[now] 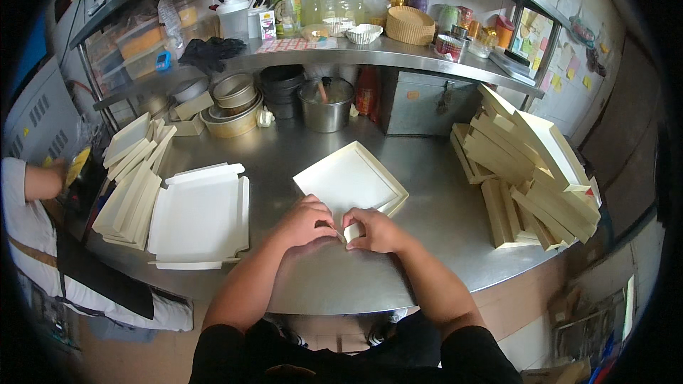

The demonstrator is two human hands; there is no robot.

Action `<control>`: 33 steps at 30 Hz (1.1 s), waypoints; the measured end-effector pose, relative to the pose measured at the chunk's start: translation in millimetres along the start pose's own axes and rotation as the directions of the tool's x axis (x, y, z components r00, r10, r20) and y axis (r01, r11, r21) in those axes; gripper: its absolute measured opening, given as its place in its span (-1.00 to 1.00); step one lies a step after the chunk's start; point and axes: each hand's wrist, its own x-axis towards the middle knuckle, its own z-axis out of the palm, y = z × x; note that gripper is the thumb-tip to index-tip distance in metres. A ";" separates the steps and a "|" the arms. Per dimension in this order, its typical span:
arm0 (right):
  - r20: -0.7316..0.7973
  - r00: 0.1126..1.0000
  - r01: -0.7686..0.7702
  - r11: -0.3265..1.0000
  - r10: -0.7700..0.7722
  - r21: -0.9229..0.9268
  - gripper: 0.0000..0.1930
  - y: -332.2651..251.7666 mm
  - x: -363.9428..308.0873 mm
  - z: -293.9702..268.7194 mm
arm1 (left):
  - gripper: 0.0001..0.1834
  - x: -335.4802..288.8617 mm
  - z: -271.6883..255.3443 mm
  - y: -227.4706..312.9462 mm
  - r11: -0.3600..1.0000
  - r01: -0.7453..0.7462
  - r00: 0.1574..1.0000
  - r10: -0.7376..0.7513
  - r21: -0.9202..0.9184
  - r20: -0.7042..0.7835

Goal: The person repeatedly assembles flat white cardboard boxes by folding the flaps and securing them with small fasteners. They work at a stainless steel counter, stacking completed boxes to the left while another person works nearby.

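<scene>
A shallow cardboard box point(348, 174), white inside with cream outer walls, lies turned on the steel table in front of me. Its far walls stand up, and the corner closest to me is between my hands. My left hand point(307, 222) pinches the cardboard at that corner, fingertips together. Just beside it, my right hand point(373, 230) is closed on a small white flap of the same box, thumb below and fingers above. My fingers partly hide the near walls.
Flat box blanks point(200, 217) lie at the left, beside a leaning stack of folded boxes point(128, 203). More folded boxes point(526, 163) are piled at the right. Pots point(326, 110) and a grey metal case point(423, 105) stand at the back under a loaded shelf. Another person point(43, 227) stands at far left.
</scene>
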 end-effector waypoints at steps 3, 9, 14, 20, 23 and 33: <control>-0.026 1.000 -0.017 1.000 0.017 0.024 -0.44 -8.0 0.8 -1.8 | -0.79 -0.6 0.5 -0.7 0.989 -0.029 0.998 0.020 0.143 0.062; -0.045 0.944 0.321 0.941 -0.327 -0.106 -0.86 7.0 0.8 -2.3 | -0.82 1.2 2.8 9.7 0.990 0.074 0.989 -0.089 0.124 0.118; 0.105 0.980 0.179 0.977 -0.167 -0.113 -0.73 5.3 0.5 3.1 | -0.78 -1.3 -3.4 17.1 0.996 0.055 0.970 -0.069 0.069 0.235; 0.101 0.983 0.167 0.973 -0.152 -0.159 -0.62 -8.0 0.4 5.7 | -0.64 -3.0 0.3 22.6 0.998 0.063 0.974 -0.064 0.011 0.217; 0.097 0.986 0.151 0.972 -0.135 -0.180 -0.61 -9.1 -0.5 6.7 | -0.62 -3.2 0.5 26.2 0.998 0.053 0.981 -0.060 0.038 0.187; 0.085 0.983 0.171 0.974 -0.160 -0.146 -0.65 0.0 -1.5 6.0 | -0.59 1.0 -0.3 29.7 0.990 0.090 0.963 -0.115 0.110 0.244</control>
